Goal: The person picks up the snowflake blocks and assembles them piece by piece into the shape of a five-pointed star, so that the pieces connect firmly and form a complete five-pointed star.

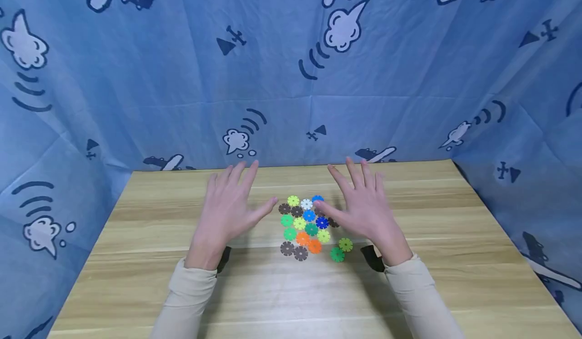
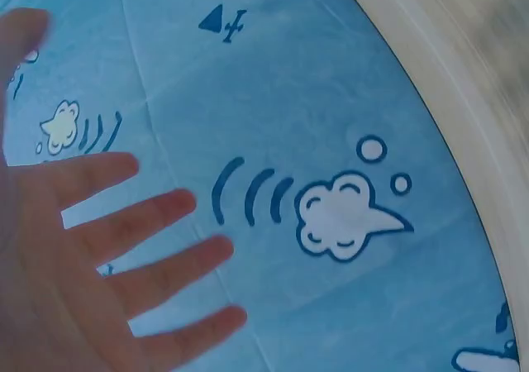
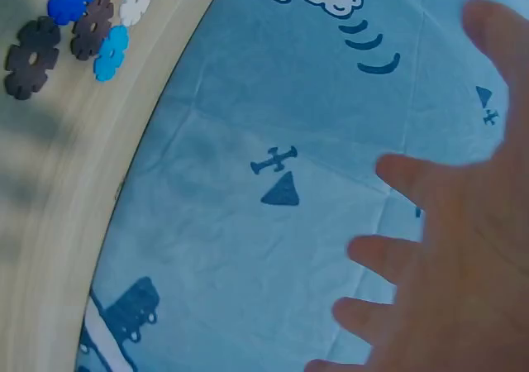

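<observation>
Several flat, notched plastic discs in orange, green, yellow, blue, white and dark brown lie clustered mid-table, among them an orange disc (image 1: 314, 246) and a dark blue disc (image 1: 322, 222). My left hand (image 1: 227, 210) is held left of the cluster, fingers straight and spread, holding nothing. To the right, my right hand (image 1: 366, 207) is spread the same way, its thumb overlapping the upper right discs in the head view. A brown disc (image 3: 32, 58) and a bright blue disc (image 3: 111, 53) show in the right wrist view. Both palms are bare of any object.
The discs lie on a wood-grain table (image 1: 136, 278). Behind its far edge and at both sides hangs a blue curtain (image 1: 273, 76) printed with clouds and planes. A green disc (image 1: 337, 254) and a yellow-green disc (image 1: 345, 244) sit slightly apart at the cluster's lower right.
</observation>
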`<state>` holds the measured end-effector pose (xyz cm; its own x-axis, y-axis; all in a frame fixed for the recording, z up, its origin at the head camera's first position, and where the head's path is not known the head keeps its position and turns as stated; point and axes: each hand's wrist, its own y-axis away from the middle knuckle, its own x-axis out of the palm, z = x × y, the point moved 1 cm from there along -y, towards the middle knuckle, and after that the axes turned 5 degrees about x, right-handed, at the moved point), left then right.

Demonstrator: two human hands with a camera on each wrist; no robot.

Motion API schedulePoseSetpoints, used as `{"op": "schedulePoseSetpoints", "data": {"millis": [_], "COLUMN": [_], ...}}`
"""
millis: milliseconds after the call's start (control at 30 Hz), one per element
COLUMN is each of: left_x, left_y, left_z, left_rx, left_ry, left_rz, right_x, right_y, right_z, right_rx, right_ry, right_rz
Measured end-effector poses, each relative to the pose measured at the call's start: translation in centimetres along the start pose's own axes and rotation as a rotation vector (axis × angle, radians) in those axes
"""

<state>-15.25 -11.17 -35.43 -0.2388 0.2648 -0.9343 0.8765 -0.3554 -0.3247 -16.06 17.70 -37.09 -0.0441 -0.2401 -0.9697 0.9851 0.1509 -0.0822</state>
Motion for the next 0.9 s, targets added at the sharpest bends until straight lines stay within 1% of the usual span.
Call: {"op": "schedulePoseSetpoints", "data": {"millis": [133, 200, 267, 300, 367, 467, 500, 533, 600, 700, 733, 800, 900], "left_x": [0.7, 1.1, 1.6, 2.0, 2.8, 4.4, 5.0, 5.7, 7.1, 9.3, 9.9, 10.9, 11.6], "left_y": [-1.7, -2.6, -3.6, -4.1, -5.0, -6.1, -6.4, -6.6, -6.7, -6.5, -6.3, -6.0, -5.7], "left_z": [-0.4, -0.7, -0.9, -1.0, -1.1, -1.1, -1.2, -1.3, -1.5, -1.8, -1.8, -1.8, -1.8], "left_rx": [0.053, 0.078, 0.088, 0.089, 0.073, 0.038, 0.021, 0.002, -0.04, -0.096, -0.109, -0.124, -0.146], "left_ry": [-0.015, -0.021, -0.011, 0.001, 0.042, 0.078, 0.087, 0.096, 0.12, 0.154, 0.167, 0.182, 0.207], "left_rz": [-0.007, 0.006, 0.038, 0.064, 0.131, 0.252, 0.303, 0.353, 0.444, 0.555, 0.573, 0.584, 0.571], "right_x": [0.1, 0.2, 0.5, 0.6, 1.1, 2.0, 2.3, 2.7, 3.4, 4.8, 5.1, 5.8, 6.6], "right_y": [-1.5, -2.4, -3.1, -3.5, -4.2, -5.1, -5.3, -5.5, -5.8, -6.0, -6.0, -5.9, -5.9], "right_z": [0.2, 0.4, 0.5, 0.6, 0.6, 0.6, 0.6, 0.5, 0.4, 0.3, 0.2, 0.1, 0.0], "right_rx": [-0.026, -0.023, -0.01, 0.003, 0.036, 0.08, 0.093, 0.105, 0.125, 0.144, 0.151, 0.158, 0.164], "right_ry": [-0.015, -0.024, -0.019, -0.017, -0.01, 0.0, -0.003, -0.007, -0.01, -0.009, -0.004, -0.003, -0.017], "right_rz": [0.065, 0.087, 0.12, 0.145, 0.222, 0.361, 0.403, 0.442, 0.487, 0.508, 0.51, 0.505, 0.495]}}
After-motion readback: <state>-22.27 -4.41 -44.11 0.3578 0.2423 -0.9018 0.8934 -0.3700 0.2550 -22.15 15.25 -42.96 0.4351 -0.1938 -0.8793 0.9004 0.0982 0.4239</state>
